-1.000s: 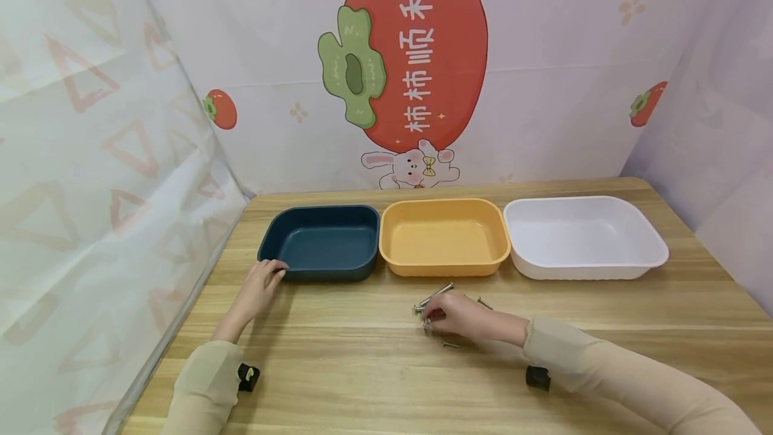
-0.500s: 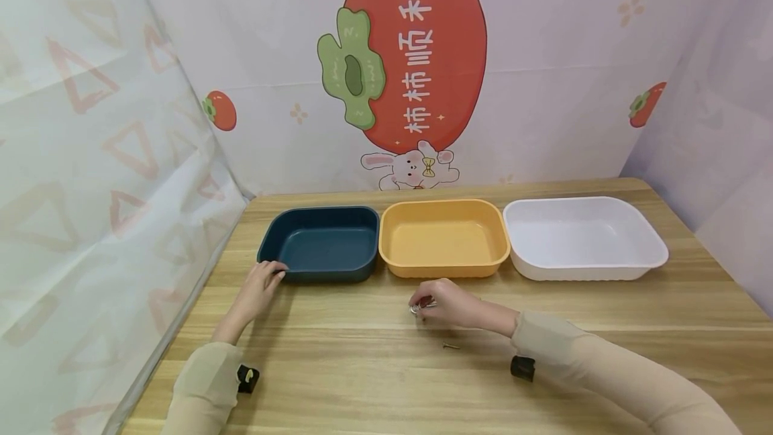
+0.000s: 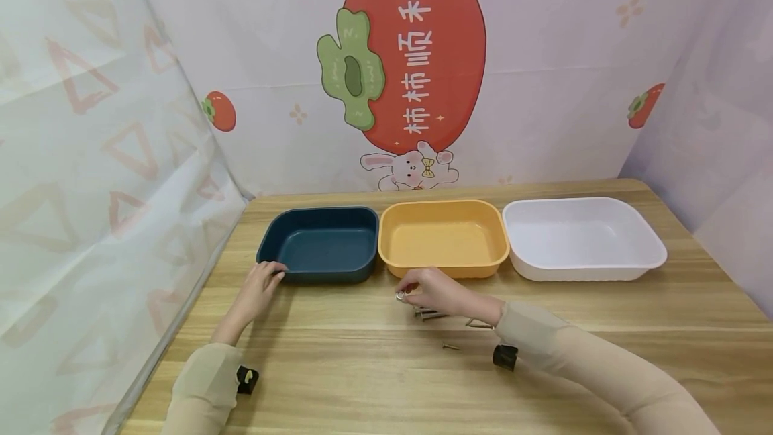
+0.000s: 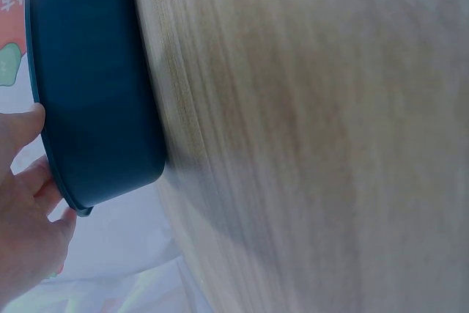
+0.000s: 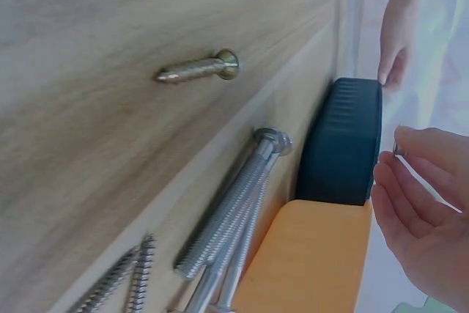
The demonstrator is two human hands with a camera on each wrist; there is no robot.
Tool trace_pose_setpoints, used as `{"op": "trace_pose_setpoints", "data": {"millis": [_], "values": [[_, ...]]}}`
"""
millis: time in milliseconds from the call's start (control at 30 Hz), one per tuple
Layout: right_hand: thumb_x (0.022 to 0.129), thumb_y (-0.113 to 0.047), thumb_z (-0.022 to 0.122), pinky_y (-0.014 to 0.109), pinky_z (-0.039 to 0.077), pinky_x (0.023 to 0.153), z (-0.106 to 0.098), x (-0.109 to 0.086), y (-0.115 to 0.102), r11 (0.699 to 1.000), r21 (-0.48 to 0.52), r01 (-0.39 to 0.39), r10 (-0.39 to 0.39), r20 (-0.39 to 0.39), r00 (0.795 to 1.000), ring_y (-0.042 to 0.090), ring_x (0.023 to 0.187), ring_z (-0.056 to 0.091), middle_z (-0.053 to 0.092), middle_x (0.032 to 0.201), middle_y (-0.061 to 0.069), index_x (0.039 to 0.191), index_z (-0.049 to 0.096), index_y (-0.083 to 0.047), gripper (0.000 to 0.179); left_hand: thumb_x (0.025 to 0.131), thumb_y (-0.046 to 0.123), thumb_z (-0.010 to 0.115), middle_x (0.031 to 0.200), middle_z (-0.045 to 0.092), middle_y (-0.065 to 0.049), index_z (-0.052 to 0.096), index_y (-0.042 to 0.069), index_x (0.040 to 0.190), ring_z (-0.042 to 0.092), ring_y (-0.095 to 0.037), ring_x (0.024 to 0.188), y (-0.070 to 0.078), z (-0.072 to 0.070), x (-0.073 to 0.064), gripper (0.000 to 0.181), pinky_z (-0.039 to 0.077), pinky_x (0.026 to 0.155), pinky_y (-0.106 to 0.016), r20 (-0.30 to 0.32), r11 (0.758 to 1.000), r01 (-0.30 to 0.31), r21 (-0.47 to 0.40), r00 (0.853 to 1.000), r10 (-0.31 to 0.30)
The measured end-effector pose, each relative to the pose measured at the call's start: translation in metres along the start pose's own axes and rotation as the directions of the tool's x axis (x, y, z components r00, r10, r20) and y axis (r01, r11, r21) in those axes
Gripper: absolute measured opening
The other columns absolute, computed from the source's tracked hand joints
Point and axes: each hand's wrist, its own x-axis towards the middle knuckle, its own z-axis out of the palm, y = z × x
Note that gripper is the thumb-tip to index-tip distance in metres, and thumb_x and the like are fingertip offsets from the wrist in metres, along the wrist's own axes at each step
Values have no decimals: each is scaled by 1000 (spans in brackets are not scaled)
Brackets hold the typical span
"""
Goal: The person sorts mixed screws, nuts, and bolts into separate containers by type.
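My left hand (image 3: 261,282) holds the near left corner of the dark blue tray (image 3: 331,276); in the left wrist view its thumb and fingers lie at the rim. Just in front of the orange tray (image 3: 443,270), my right hand (image 3: 436,291) pinches a small round silver metal piece (image 3: 400,296) between thumb and fingertip. That piece shows edge-on in the right wrist view, too small to name. Beneath this hand several long silver bolts (image 5: 245,203) lie bunched on the table. A short brass-coloured screw (image 3: 451,346) lies alone nearer the front.
Two threaded screws (image 5: 139,276) lie beside the bolts, close under the right wrist. A white tray (image 3: 586,272) stands right of the orange one, all three trays in a row on the wooden table (image 3: 362,381). A printed cloth (image 3: 543,119) hangs behind.
My right hand has risen from among the bolts and moved back and left toward the orange tray, carrying the small silver piece. The left hand has stayed at the dark blue tray.
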Motion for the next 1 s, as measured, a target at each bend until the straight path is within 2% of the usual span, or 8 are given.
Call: {"op": "trace_pose_setpoints", "data": {"millis": [333, 800, 1000], "values": [[77, -4, 66, 22, 48, 68, -1, 18, -3, 999, 39, -37, 38, -41, 998, 12, 76, 58, 63, 82, 2, 88, 67, -2, 12, 84, -3, 54, 86, 56, -16, 59, -2, 91, 49, -33, 84, 0, -1, -1, 9, 37, 75, -46, -7, 1000, -1, -2, 1000, 1], [75, 1, 64, 21, 47, 68, 4, 40, 5, 999, 7, -54, 54, -124, 991, 13, 73, 58, 64, 81, 6, 88, 67, 1, 14, 84, -3, 54, 86, 56, -16, 59, -3, 92, 49, -33, 83, -2, 1, 0, 9, 37, 75, -46, -13, 1000, -14, -1, 1000, 14], [77, 0, 63, 19, 46, 67, 7, 51, 6, 995, 42, -88, 93, -139, 986, 12, 73, 58, 64, 81, 6, 88, 67, 1, 12, 84, -3, 54, 85, 55, -15, 59, -3, 92, 49, -32, 82, -3, 1, -1, 9, 37, 73, -45, -16, 1000, -20, -3, 1000, 20]]}}
